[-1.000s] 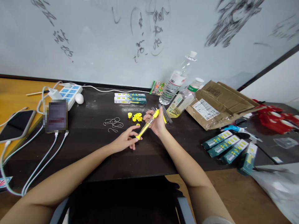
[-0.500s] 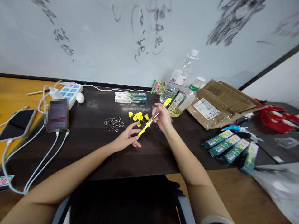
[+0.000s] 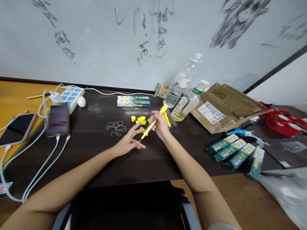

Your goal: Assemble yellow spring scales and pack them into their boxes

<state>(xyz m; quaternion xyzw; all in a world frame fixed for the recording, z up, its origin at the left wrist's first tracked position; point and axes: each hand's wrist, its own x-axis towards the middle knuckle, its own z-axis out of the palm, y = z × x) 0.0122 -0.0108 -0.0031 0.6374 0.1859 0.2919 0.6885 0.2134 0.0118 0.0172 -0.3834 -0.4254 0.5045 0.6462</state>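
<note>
A slim pen-like tool [image 3: 149, 128], yellow with a partly clear barrel, slants between my hands; I cannot tell its exact kind. My right hand [image 3: 161, 126] is closed around its upper part, and a thin dark tip shows at the lower end. My left hand [image 3: 129, 141] has its fingers apart around that tip, the thumb close to or touching it. Just beyond lie several small yellow plastic parts [image 3: 141, 120]. Metal wire hooks [image 3: 117, 126] lie on the dark table left of them. Behind my right hand are yellow sticks [image 3: 167, 119] in a clear bag.
Long printed boxes [image 3: 133, 101] lie at the back, with more boxes [image 3: 229, 150] at right. Two bottles [image 3: 178, 84] and a cardboard parcel [image 3: 220, 107] stand behind my right hand. At left are a power strip [image 3: 73, 95], phones [image 3: 18, 127] and white cables [image 3: 45, 166].
My right hand has moved slightly left and down with the tool. A thin dark tip now shows at its lower end, where a yellow end was before. My left hand has barely moved.
</note>
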